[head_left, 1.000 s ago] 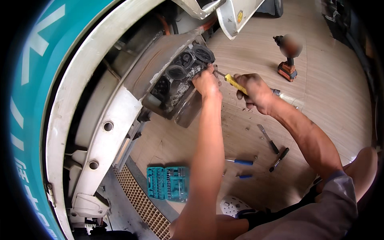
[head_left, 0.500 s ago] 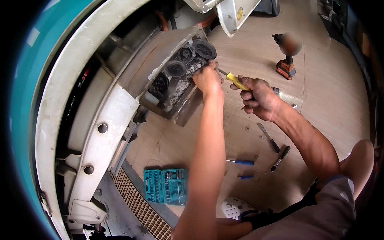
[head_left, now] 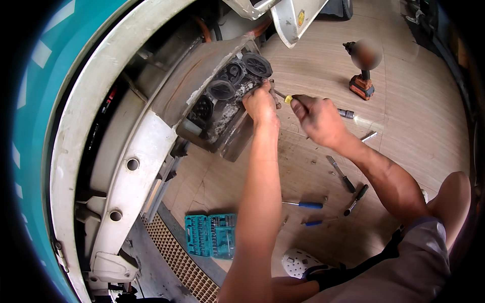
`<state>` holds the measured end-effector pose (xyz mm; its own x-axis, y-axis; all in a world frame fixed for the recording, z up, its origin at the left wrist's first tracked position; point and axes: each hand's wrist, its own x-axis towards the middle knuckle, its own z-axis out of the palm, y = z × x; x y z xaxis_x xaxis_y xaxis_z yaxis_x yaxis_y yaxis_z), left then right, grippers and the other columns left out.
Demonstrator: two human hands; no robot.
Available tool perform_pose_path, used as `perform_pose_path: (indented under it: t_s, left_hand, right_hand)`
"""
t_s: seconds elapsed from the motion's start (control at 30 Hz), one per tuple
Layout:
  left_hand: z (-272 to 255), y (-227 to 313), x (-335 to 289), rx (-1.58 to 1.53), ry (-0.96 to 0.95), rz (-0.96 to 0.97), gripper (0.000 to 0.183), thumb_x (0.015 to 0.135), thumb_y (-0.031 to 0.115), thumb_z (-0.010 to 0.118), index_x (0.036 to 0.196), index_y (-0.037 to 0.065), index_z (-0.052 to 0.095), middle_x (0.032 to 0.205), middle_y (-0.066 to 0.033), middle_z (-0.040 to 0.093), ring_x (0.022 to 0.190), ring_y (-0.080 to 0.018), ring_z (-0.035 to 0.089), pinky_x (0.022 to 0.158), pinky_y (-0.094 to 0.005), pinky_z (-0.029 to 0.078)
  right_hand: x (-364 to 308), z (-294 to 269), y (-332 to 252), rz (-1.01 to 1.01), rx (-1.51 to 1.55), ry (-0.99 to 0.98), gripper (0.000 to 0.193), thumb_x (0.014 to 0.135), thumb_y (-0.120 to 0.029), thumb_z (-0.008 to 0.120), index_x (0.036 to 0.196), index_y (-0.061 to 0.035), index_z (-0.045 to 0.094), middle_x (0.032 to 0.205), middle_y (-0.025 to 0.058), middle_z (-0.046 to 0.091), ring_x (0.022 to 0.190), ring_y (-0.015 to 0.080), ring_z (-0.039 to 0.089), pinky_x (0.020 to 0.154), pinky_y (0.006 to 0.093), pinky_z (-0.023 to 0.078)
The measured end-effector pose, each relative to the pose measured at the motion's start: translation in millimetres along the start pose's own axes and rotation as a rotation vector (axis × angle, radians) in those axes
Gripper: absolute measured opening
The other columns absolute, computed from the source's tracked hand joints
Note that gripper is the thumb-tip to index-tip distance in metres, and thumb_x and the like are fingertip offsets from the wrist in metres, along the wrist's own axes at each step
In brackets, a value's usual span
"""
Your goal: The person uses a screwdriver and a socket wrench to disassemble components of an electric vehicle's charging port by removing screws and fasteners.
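Observation:
A dirty metal housing (head_left: 187, 83) holding several round black wheel-like parts (head_left: 221, 90) is fixed to the vehicle's white frame. At its right end my left hand (head_left: 262, 105) is closed, its fingers curled at the edge by the screwdriver's tip; what they grip is hidden. My right hand (head_left: 321, 121) is wrapped round the yellow handle of a screwdriver (head_left: 288, 99). The shaft points left towards my left fingertips, and most of the handle is covered by my fist.
On the floor stands an orange and black cordless drill (head_left: 361, 86). A lit flashlight (head_left: 345, 113), a ratchet (head_left: 355, 200), blue-handled screwdrivers (head_left: 309, 205) and an open teal socket set (head_left: 210, 236) lie about. The white frame (head_left: 132, 189) curves along the left.
My right hand has turned over at the wrist, its fist now covering more of the yellow handle. My left hand stays at the housing's end. The view has shifted slightly.

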<state>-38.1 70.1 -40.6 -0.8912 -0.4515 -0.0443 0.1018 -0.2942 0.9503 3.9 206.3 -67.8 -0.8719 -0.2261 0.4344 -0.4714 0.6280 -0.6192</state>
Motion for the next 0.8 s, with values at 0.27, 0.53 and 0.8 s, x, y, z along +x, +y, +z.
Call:
perform_pose_path:
  t_s: [0.27, 0.53, 0.8]
  left_hand:
    - [-3, 1, -3, 0.026, 0.066, 0.006, 0.011, 0.090, 0.005, 0.059, 0.081, 0.000, 0.062, 0.061, -0.0018, 0.054, 0.045, -0.0102, 0.043, 0.039, -0.0276, 0.030]
    - [-3, 4, 1, -0.040, 0.136, -0.025, 0.010, 0.090, 0.003, 0.058, 0.081, 0.001, 0.061, 0.061, 0.0002, 0.051, 0.045, -0.0100, 0.041, 0.039, -0.0274, 0.030]
    - [-3, 3, -2, 0.051, 0.023, -0.002, 0.012, 0.093, 0.012, 0.059, 0.084, 0.004, 0.062, 0.062, 0.0042, 0.048, 0.048, -0.0062, 0.040, 0.044, -0.0230, 0.030]
  right_hand:
    - [9, -22, -3, 0.832, 1.335, -0.522, 0.030, 0.099, -0.029, 0.045, 0.117, -0.0103, 0.061, 0.065, -0.0068, 0.040, 0.045, 0.0090, 0.025, 0.043, 0.0262, 0.032]
    - [-12, -5, -25, -0.266, -0.558, 0.011, 0.052, 0.084, -0.012, 0.053, 0.135, -0.0034, 0.048, 0.092, 0.0145, 0.064, 0.068, 0.0298, 0.070, 0.056, 0.0414, 0.055]
    - [9, -8, -7, 0.065, 0.370, -0.019, 0.029, 0.088, -0.016, 0.054, 0.107, 0.0027, 0.067, 0.070, 0.0190, 0.063, 0.058, 0.0262, 0.064, 0.057, 0.0396, 0.052]
